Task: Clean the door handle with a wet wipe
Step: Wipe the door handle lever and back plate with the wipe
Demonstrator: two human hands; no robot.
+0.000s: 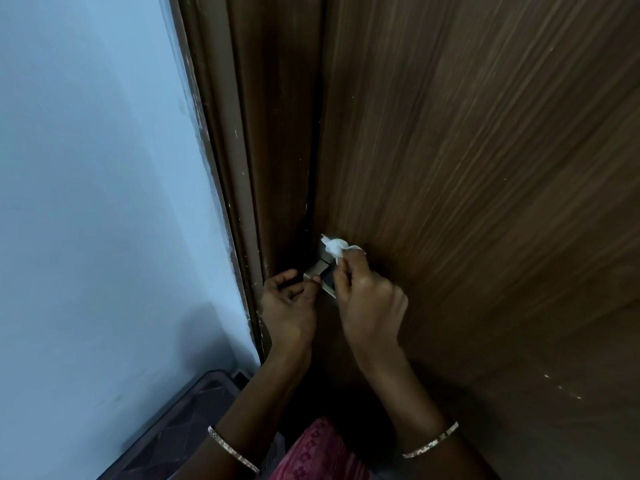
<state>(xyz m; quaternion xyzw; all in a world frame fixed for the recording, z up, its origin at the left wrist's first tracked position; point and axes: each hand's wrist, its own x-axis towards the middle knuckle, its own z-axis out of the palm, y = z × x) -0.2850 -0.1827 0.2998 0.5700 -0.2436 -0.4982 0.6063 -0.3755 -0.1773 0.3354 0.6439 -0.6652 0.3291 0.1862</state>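
A metal door handle [320, 270] juts from the brown wooden door [485, 168] near its left edge. My left hand [289, 306] grips the free end of the lever from below, fingers curled around it. My right hand [369, 303] pinches a crumpled white wet wipe [335, 246] at its fingertips and presses it against the upper part of the handle's plate. Most of the handle's plate is hidden behind my two hands.
The dark wooden door frame [263, 150] runs down just left of the handle, with a pale blue wall [104, 202] beyond it. A dark patterned mat [180, 420] lies on the floor at the lower left. Both wrists wear thin bangles.
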